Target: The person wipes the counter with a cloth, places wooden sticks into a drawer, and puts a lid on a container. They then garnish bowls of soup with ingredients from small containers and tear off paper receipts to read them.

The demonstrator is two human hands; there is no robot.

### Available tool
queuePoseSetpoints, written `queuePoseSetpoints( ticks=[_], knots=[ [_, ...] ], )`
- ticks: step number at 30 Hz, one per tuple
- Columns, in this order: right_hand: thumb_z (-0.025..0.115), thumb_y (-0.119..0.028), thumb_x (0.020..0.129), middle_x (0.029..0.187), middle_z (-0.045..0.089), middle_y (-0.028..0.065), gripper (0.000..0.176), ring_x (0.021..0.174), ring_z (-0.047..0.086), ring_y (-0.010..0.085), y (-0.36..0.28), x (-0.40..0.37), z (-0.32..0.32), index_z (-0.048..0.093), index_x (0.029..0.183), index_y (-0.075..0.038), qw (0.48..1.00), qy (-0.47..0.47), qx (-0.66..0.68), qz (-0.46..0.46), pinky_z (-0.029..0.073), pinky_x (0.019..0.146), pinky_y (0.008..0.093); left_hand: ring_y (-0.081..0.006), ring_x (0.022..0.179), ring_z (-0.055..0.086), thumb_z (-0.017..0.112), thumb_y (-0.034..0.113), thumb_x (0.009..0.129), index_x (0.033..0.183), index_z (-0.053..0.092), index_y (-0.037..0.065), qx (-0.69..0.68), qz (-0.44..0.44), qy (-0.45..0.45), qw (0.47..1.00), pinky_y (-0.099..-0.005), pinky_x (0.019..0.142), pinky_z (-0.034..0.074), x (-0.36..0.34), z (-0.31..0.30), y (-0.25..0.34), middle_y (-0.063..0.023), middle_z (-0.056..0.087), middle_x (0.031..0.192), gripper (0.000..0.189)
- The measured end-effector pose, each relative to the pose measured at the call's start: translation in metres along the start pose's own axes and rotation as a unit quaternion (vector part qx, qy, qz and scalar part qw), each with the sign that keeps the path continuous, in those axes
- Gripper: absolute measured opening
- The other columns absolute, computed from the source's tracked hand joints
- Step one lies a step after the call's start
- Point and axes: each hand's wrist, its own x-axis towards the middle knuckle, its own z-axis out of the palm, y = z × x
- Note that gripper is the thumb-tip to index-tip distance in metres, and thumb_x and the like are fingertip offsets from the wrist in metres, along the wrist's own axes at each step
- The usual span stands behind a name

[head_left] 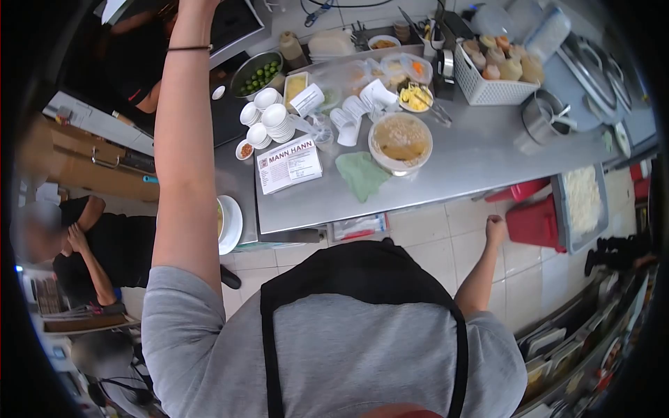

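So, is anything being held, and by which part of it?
Nothing shows in the curled right hand; the left fingers are out of view, so there I cannot tell.

The shirt [369,348] is showing plain grey, and the apron [362,279] solid black. The tabletop [474,153] is gleaming silver-grey; the cloth [362,175] is showing pale green, the limes [259,80] deeper green. The bin [533,221] is showing red, the basket [496,90] perforated white. The printed paper [290,164] is bearing dark lettering on white.

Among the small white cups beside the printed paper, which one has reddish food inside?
The single cup at the group's left front. Its reddish filling sets it apart; the stacked cups show white insides.
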Motion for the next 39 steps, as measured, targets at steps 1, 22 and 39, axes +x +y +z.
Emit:
queuePoseSetpoints(
  ticks=[1,22,39],
  knots=[
    [0.054,-0.012,0.069,0.075,0.062,0.0148,0.016,0.073,0.061,0.0280,0.009,-0.009,0.015,0.066,0.080,-0.009,0.999,0.001,-0.036,-0.012,0.046,0.067,0.0367,-0.0093,0.067,0.053,0.049,-0.008,0.070,0.098,0.058,-0.004,0.019,-0.025,-0.016,0.999,-0.0198,0.060,0.042,-0.012,-0.002,-0.003,-0.0029,0.059,0.081,0.030],
    [0.063,-0.016,0.064,0.073,0.063,0.0106,0.019,0.062,0.060,0.0240,-0.084,-0.191,0.153,0.061,0.081,-0.009,0.959,0.012,0.271,0.084,0.047,0.059,0.0318,-0.0138,0.088,0.055,0.051,-0.003,0.074,0.098,0.061,-0.001,0.069,-0.463,-0.384,0.796,-0.0234,0.078,0.042,-0.428,-0.073,0.022,-0.0091,0.060,0.097,0.026],
    [0.050,0.001,0.072,0.109,0.054,0.0077,0.038,0.102,0.049,0.0208,-0.146,-0.213,0.213,0.051,0.109,-0.008,0.597,-0.462,0.630,0.182,0.039,0.087,0.0326,-0.0110,0.081,0.054,0.055,0.010,0.082,0.101,0.059,0.000,0.097,-0.528,-0.324,0.779,-0.0237,0.074,0.042,-0.447,-0.031,0.084,-0.0069,0.060,0.093,0.022]
  ],
)
